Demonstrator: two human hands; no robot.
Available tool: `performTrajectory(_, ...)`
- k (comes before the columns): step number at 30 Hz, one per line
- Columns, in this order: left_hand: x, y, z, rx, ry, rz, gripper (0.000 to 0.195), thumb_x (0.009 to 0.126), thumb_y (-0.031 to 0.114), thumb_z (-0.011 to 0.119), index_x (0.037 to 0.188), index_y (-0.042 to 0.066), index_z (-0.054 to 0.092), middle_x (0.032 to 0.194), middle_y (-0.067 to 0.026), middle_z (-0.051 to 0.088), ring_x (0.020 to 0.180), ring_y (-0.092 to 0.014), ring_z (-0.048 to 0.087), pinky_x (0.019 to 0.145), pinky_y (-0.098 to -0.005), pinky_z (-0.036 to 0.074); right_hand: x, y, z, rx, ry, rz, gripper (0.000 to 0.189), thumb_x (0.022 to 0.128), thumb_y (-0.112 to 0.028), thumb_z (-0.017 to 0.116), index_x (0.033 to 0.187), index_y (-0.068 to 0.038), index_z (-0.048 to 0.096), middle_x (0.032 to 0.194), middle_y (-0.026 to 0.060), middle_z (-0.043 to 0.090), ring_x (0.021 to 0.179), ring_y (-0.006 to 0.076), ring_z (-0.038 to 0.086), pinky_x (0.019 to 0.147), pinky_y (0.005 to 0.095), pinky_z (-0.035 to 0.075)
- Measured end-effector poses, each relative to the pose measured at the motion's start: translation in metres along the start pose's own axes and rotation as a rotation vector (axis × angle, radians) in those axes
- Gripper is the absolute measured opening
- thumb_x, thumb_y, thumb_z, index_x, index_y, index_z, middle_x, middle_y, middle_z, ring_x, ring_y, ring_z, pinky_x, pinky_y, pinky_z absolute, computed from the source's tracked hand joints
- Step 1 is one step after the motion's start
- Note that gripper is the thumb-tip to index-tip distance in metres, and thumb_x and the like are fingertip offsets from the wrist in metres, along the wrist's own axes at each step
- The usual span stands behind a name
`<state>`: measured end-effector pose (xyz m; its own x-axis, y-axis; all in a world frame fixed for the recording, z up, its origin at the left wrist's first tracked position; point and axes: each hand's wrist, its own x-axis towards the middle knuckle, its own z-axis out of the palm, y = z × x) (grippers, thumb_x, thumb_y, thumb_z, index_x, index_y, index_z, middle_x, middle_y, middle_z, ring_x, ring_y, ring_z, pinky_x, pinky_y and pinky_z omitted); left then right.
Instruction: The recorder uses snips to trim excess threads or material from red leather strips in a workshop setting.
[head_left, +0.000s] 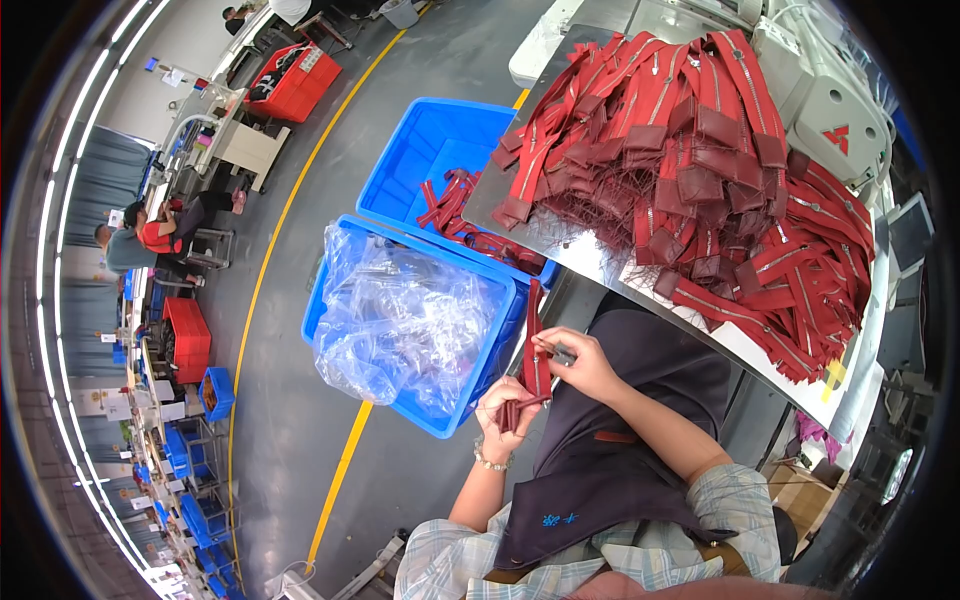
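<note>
My left hand (504, 412) grips a red zipper strip (534, 367) by its folded dark-red end tabs (510, 415), from which loose threads stick out. The strip runs up and away from the fingers, past the rim of a blue crate. Close beside it, my right hand (583, 366) is closed around a small dark hand tool (562, 355), probably thread snips; its blades cannot be made out. Above and to the right, a large heap of red zipper strips (675, 135) with metal teeth and dark-red leather-like tabs lies on the worktable (502, 202).
A blue crate (442, 427) holds clear plastic bags (405, 322). Behind it, another blue crate (420, 112) contains several red strips (450, 202). A sewing machine (832, 112) stands beyond the heap. People (142, 240) sit at a distant bench on the left.
</note>
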<state>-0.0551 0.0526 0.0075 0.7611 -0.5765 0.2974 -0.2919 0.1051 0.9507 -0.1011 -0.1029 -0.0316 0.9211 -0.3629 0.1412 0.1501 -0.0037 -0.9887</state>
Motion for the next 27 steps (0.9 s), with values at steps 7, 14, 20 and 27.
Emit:
performTrajectory(7, 0.002, 0.001, 0.0, 0.145, -0.063, 0.085, 0.021, 0.061, 0.001, 0.073, 0.074, 0.004, 0.057, 0.066, -0.0064, 0.055, 0.057, -0.017, 0.051, 0.053, -0.0255, 0.04, 0.012, 0.004, -0.01, -0.159, 0.2, -0.112, 0.021, 0.065, 0.01, 0.057, 0.085, 0.003, 0.055, 0.091, 0.0101, 0.06, 0.079, 0.0167, 0.062, 0.068, 0.025, 0.049)
performTrajectory(14, 0.001, -0.003, 0.003, 0.105, -0.008, 0.082, 0.02, 0.06, 0.0, 0.072, 0.074, 0.004, 0.058, 0.067, -0.0068, 0.056, 0.057, -0.017, 0.052, 0.054, -0.026, 0.041, 0.0, -0.003, -0.027, -0.384, 0.31, -0.167, 0.02, 0.063, 0.01, 0.056, 0.081, 0.0, 0.054, 0.085, 0.01, 0.058, 0.073, 0.021, 0.062, 0.064, 0.0262, 0.048)
performTrajectory(20, 0.004, 0.004, 0.015, 0.065, -0.223, 0.115, 0.017, 0.061, -0.005, 0.06, 0.075, 0.004, 0.057, 0.068, -0.0062, 0.057, 0.059, -0.02, 0.055, 0.053, -0.0285, 0.042, -0.004, 0.042, -0.028, -0.305, 0.251, 0.047, 0.012, 0.07, 0.004, 0.057, 0.081, 0.0, 0.054, 0.085, 0.0104, 0.059, 0.08, 0.0235, 0.061, 0.07, 0.0271, 0.045)
performTrajectory(27, -0.011, 0.003, 0.015, 0.018, -0.243, 0.06, 0.016, 0.062, -0.003, 0.062, 0.075, 0.004, 0.057, 0.069, -0.0063, 0.058, 0.06, -0.02, 0.056, 0.054, -0.0289, 0.042, 0.03, 0.089, -0.033, -0.222, 0.259, 0.227, 0.016, 0.083, -0.012, 0.054, 0.091, 0.0, 0.058, 0.086, 0.0104, 0.063, 0.088, 0.019, 0.06, 0.078, 0.0289, 0.043)
